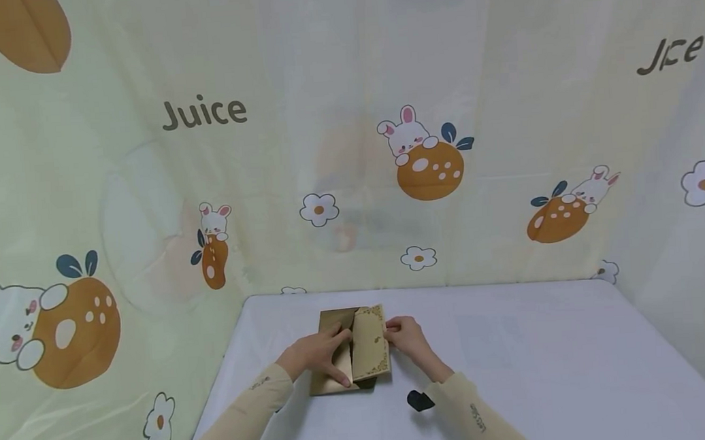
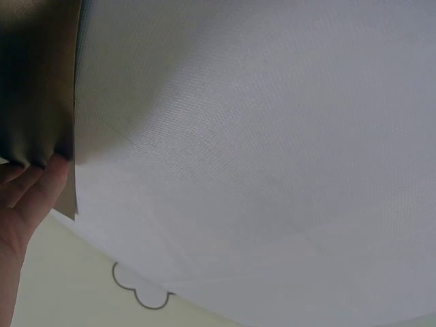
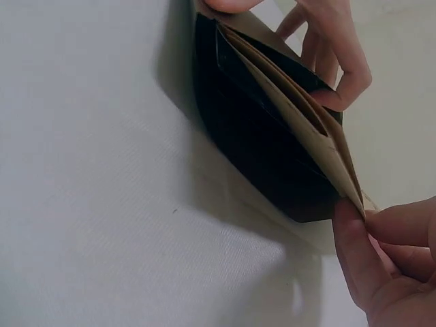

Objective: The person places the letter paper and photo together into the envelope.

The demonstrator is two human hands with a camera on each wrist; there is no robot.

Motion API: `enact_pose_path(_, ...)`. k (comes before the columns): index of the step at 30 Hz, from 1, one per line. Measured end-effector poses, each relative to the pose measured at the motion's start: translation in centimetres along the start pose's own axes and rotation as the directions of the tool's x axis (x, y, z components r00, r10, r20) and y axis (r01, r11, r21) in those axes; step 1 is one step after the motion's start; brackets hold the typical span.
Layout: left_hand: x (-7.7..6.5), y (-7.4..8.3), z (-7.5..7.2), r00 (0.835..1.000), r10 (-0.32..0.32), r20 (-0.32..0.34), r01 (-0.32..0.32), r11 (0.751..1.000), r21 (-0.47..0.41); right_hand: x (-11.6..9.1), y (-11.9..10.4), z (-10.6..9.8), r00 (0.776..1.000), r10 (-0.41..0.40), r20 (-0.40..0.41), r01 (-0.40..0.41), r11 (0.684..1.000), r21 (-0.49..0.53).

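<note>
A gold envelope (image 1: 327, 387) with a dark inner side lies on the white table. Over its right part is a folded beige card (image 1: 370, 341), tilted up, with ornate corner patterns. My left hand (image 1: 320, 355) rests spread on the envelope, thumb toward the near end and fingers toward the far end, beside the card's left edge. In the left wrist view its fingers (image 2: 48, 184) lie against the gold surface. My right hand (image 1: 406, 335) pinches the card's right edge between thumb and fingers. The right wrist view shows the card's layers (image 3: 300, 116) end-on above the dark flap (image 3: 252, 143).
The white-covered table (image 1: 523, 372) stretches to the right of the hands. A patterned curtain (image 1: 347, 145) with rabbits, oranges and flowers hangs behind it and along the sides. A small black object (image 1: 420, 400) shows at the right wrist.
</note>
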State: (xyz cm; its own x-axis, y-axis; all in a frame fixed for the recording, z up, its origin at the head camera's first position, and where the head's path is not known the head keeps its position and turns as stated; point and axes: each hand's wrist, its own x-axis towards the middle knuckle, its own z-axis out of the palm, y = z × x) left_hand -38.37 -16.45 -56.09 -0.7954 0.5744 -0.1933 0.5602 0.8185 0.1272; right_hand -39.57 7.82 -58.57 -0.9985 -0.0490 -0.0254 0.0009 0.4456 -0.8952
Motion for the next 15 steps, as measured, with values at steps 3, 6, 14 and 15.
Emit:
enact_pose_path(3, 0.12, -0.08, 0.00, 1.000, -0.006, 0.003, 0.006, 1.000, 0.003, 0.19, -0.11, -0.06, 1.000, -0.014, -0.009, 0.014, 1.000, -0.016)
enact_pose_path(6, 0.29, -0.18, -0.04, 1.000, -0.016, -0.001, 0.016, 1.000, 0.015, 0.38, -0.36, -0.19, 1.000, -0.016, -0.016, 0.016, 1.000, -0.020)
enact_pose_path(14, 0.15, -0.06, -0.11, 1.000, -0.011, 0.022, 0.011, 1.000, -0.016, 0.20, -0.37, -0.24, 0.999, 0.036, 0.010, -0.036, 0.999, -0.028)
enact_pose_path(15, 0.08, -0.03, -0.15, 1.000, -0.011, 0.023, 0.011, 1.000, -0.021, 0.15, -0.27, -0.20, 0.999, 0.031, 0.009, -0.031, 0.999, -0.028)
